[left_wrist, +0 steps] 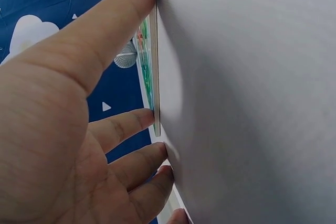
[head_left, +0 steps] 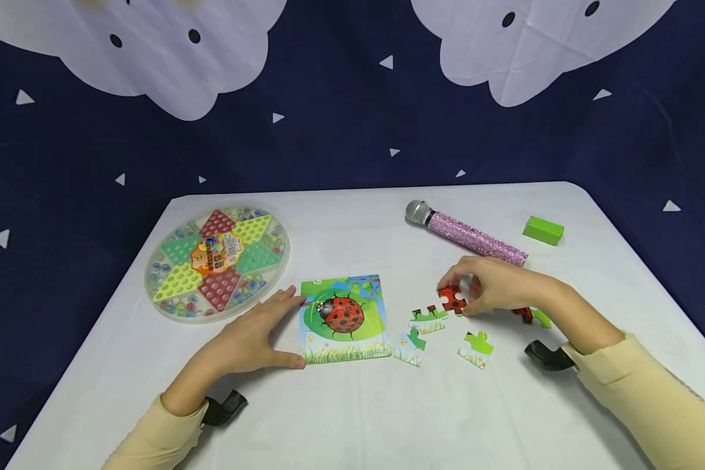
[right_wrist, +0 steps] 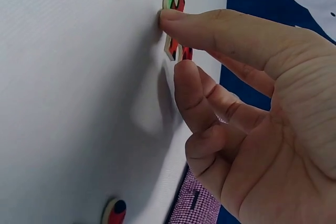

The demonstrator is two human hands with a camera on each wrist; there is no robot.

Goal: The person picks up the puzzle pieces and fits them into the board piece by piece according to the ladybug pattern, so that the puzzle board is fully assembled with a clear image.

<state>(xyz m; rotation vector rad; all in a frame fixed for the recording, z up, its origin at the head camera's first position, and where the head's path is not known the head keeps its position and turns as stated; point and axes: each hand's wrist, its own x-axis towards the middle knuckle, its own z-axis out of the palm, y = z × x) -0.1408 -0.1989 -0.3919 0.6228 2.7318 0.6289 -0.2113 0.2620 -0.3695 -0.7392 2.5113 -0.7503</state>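
A square puzzle board (head_left: 343, 320) with a ladybug picture lies flat on the white table. My left hand (head_left: 264, 333) rests at its left side, fingers extended, the thumb at the lower left corner and the index finger touching the edge higher up. Thumb and fingers of my right hand (head_left: 496, 284) pinch a red puzzle piece (head_left: 451, 300) with black spots, low over the table. Close by lie a green-and-black puzzle piece (head_left: 429, 316), a flowered piece (head_left: 408, 352) and a green piece (head_left: 477, 346). Red and green pieces (head_left: 540, 318) are partly hidden behind my right wrist.
A round, clear-cased Chinese checkers board (head_left: 217, 264) with marbles lies at the back left. A pink glittery microphone (head_left: 470, 235) lies behind my right hand. Farther right sits a green block (head_left: 543, 230). A dark blue patterned cloth (head_left: 341, 143) hangs behind the table.
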